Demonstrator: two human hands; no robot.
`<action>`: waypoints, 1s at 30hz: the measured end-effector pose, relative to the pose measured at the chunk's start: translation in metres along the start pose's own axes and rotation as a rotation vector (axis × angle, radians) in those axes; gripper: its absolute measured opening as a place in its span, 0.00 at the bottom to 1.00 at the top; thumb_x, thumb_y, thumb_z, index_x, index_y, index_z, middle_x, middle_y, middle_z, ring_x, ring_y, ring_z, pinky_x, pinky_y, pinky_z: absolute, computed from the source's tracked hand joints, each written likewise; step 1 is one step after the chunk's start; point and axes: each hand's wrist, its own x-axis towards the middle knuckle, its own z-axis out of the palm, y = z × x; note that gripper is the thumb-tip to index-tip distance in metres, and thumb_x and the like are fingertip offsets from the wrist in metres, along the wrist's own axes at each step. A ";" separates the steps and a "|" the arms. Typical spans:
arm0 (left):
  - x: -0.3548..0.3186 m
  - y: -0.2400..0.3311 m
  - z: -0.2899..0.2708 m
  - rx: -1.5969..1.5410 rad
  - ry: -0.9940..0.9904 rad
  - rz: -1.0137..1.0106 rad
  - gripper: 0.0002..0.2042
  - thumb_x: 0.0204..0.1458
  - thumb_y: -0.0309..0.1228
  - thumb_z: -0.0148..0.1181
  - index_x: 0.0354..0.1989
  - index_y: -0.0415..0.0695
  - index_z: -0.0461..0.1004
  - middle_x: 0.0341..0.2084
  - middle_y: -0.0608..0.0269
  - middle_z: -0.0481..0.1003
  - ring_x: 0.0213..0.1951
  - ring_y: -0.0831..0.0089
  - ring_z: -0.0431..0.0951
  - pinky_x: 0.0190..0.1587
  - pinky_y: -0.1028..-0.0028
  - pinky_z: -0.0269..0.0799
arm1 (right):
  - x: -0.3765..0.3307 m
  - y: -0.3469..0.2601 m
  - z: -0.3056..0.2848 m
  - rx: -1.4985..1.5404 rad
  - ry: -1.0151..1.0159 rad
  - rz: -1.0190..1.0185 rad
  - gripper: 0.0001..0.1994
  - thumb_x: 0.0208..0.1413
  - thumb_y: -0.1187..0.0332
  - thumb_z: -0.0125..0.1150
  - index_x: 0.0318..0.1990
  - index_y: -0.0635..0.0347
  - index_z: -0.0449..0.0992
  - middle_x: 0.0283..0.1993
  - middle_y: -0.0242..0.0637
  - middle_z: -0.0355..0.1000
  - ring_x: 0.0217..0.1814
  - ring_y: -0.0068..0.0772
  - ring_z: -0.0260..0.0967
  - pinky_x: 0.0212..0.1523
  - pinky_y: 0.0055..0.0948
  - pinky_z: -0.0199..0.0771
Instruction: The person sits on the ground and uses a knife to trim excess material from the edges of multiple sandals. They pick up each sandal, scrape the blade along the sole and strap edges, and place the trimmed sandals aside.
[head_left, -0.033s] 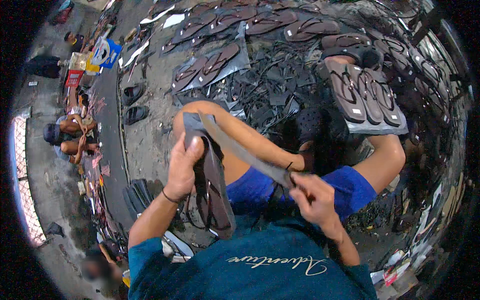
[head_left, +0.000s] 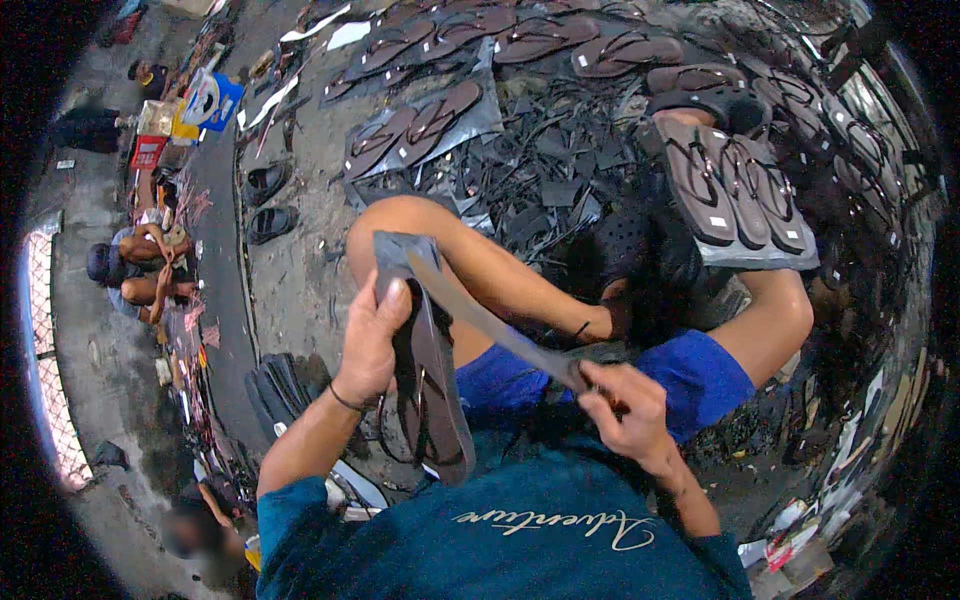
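My left hand (head_left: 372, 340) grips a dark brown flip-flop (head_left: 432, 400), held upright in front of my chest with its grey top end (head_left: 392, 252) above my thumb. My right hand (head_left: 625, 405) is closed on the handle of a long knife. Its blade (head_left: 490, 320) slants up to the left and meets the flip-flop's upper edge near my left thumb. Both hands are over my bent knees and blue shorts (head_left: 690, 370).
Rows of brown flip-flops (head_left: 520, 40) lie on the floor ahead, and more lie on a grey sheet (head_left: 760, 255) at the right. Black offcuts (head_left: 560, 170) are piled between them. At the left sit a person (head_left: 140, 265) and a pair of black sandals (head_left: 265, 205).
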 end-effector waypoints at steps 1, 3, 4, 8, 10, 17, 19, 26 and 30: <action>-0.007 -0.008 -0.004 -0.048 -0.020 0.013 0.20 0.66 0.40 0.50 0.60 0.38 0.65 0.44 0.66 0.75 0.43 0.77 0.76 0.48 0.75 0.73 | -0.008 -0.004 -0.001 0.005 -0.079 0.000 0.18 0.47 0.69 0.73 0.47 0.63 0.80 0.40 0.45 0.80 0.33 0.40 0.78 0.35 0.33 0.79; -0.014 -0.023 -0.014 -0.091 -0.064 -0.007 0.20 0.67 0.39 0.50 0.60 0.38 0.65 0.45 0.68 0.73 0.47 0.81 0.72 0.52 0.77 0.67 | -0.023 0.001 0.001 0.041 -0.128 0.026 0.19 0.46 0.69 0.74 0.47 0.62 0.80 0.40 0.43 0.80 0.33 0.39 0.77 0.33 0.33 0.78; -0.014 -0.025 -0.012 -0.100 -0.092 0.023 0.20 0.67 0.39 0.50 0.60 0.39 0.65 0.45 0.68 0.73 0.47 0.81 0.71 0.52 0.78 0.67 | -0.019 0.000 0.001 -0.029 -0.105 0.001 0.19 0.46 0.69 0.74 0.47 0.61 0.80 0.40 0.42 0.80 0.32 0.39 0.77 0.33 0.32 0.77; -0.019 -0.026 -0.012 -0.099 -0.141 0.032 0.14 0.66 0.35 0.52 0.54 0.40 0.67 0.41 0.68 0.73 0.39 0.82 0.70 0.41 0.79 0.67 | 0.007 -0.018 -0.009 -0.194 -0.048 -0.071 0.19 0.46 0.68 0.74 0.48 0.59 0.81 0.41 0.41 0.79 0.31 0.37 0.76 0.31 0.31 0.77; -0.022 -0.035 -0.011 -0.075 -0.145 0.085 0.12 0.65 0.33 0.53 0.52 0.40 0.68 0.38 0.68 0.72 0.35 0.83 0.68 0.36 0.79 0.65 | 0.022 -0.033 -0.020 -0.218 -0.045 -0.092 0.20 0.46 0.67 0.75 0.48 0.57 0.81 0.40 0.40 0.79 0.30 0.37 0.76 0.30 0.31 0.77; -0.023 -0.006 0.011 -0.015 -0.335 0.089 0.20 0.60 0.35 0.61 0.56 0.38 0.68 0.42 0.61 0.75 0.47 0.73 0.74 0.52 0.69 0.70 | 0.072 -0.083 -0.065 -0.206 -0.286 -0.021 0.16 0.51 0.68 0.71 0.47 0.61 0.81 0.33 0.43 0.78 0.26 0.37 0.74 0.27 0.29 0.74; -0.022 0.000 0.016 -0.024 -0.399 -0.046 0.23 0.57 0.36 0.64 0.57 0.36 0.68 0.46 0.59 0.76 0.52 0.69 0.74 0.59 0.65 0.66 | 0.091 -0.097 -0.072 -0.213 -0.379 0.021 0.15 0.52 0.68 0.71 0.47 0.62 0.81 0.30 0.43 0.77 0.24 0.39 0.74 0.25 0.30 0.73; -0.025 0.034 0.034 0.165 -0.480 -0.029 0.21 0.53 0.36 0.70 0.52 0.40 0.76 0.45 0.61 0.77 0.47 0.71 0.75 0.54 0.67 0.70 | 0.150 -0.097 -0.057 -0.009 -0.706 0.017 0.22 0.60 0.64 0.62 0.60 0.63 0.73 0.32 0.39 0.77 0.23 0.23 0.70 0.27 0.26 0.72; -0.025 0.078 0.016 0.370 -0.533 0.291 0.14 0.45 0.37 0.76 0.31 0.43 0.78 0.28 0.66 0.78 0.34 0.70 0.78 0.42 0.72 0.74 | 0.118 -0.077 -0.034 0.597 -0.285 0.086 0.32 0.63 0.63 0.60 0.71 0.66 0.57 0.45 0.31 0.74 0.32 0.14 0.69 0.33 0.18 0.71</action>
